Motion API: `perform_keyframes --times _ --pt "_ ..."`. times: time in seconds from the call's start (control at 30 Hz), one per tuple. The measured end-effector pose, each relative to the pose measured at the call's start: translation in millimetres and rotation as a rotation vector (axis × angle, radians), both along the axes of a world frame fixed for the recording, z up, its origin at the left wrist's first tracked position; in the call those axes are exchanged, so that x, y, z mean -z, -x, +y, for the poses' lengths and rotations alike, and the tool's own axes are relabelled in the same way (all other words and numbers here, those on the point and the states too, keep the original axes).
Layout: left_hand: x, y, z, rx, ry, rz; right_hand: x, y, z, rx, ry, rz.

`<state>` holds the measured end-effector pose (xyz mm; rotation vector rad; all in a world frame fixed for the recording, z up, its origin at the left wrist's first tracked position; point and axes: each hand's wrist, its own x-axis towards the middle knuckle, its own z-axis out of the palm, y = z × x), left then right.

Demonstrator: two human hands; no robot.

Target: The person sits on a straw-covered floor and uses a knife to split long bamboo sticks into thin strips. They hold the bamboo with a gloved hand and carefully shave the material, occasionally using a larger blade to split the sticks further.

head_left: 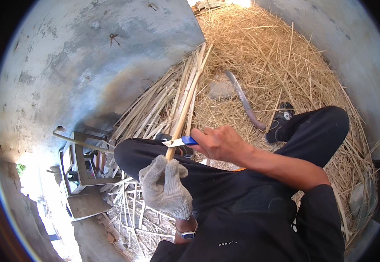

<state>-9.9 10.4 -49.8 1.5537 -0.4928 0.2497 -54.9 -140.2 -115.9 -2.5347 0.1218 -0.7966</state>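
My left hand [167, 188], in a pale knitted glove, pinches the near end of a long, pale bamboo strip [182, 117] above my bent left leg. From there the strip runs forward and slightly right, toward the wall. My bare right hand [223, 144] is closed round the blue handle of a utility knife [187, 140]. Its blade lies across the strip, touching it just beyond my gloved fingertips.
Many split strips [148, 105] lean along the wall [111, 48] at the left. Loose straw [303, 65] covers the floor ahead, with a curved sickle-like blade [244, 100] and a flat stone [221, 89] on it. A wooden frame [83, 181] stands at the left.
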Motion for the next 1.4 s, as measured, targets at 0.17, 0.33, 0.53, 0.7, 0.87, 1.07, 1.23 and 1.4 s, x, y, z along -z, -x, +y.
perform_keyframes --times 0.17,0.33,0.53,0.7,0.87,1.07,1.23,1.4 --pt "-3 7 19 0.014 0.183 -0.336 73 -1 -114 0.54 -0.043 0.244" --pt "-7 -8 17 -0.029 0.027 -0.306 -36 -1 -108 0.439 -0.377 0.338" --pt "-26 -3 9 0.101 -0.042 -0.075 -73 34 -28 -0.156 -0.411 0.123" --pt "-45 11 -9 0.168 0.11 0.188 -72 32 -11 -0.178 -0.354 0.216" --pt "-50 12 -8 0.284 0.004 0.169 -63 32 -15 -0.104 -0.148 0.204" --pt "-34 -4 -21 0.212 0.007 -0.073 -32 6 -33 0.019 0.056 0.118" --pt "-30 -17 3 0.378 -0.1 -0.198 48 4 -126 0.442 -0.033 0.451" --pt "-42 -17 7 0.362 -0.121 -0.269 -40 8 -128 0.453 -0.251 0.318"
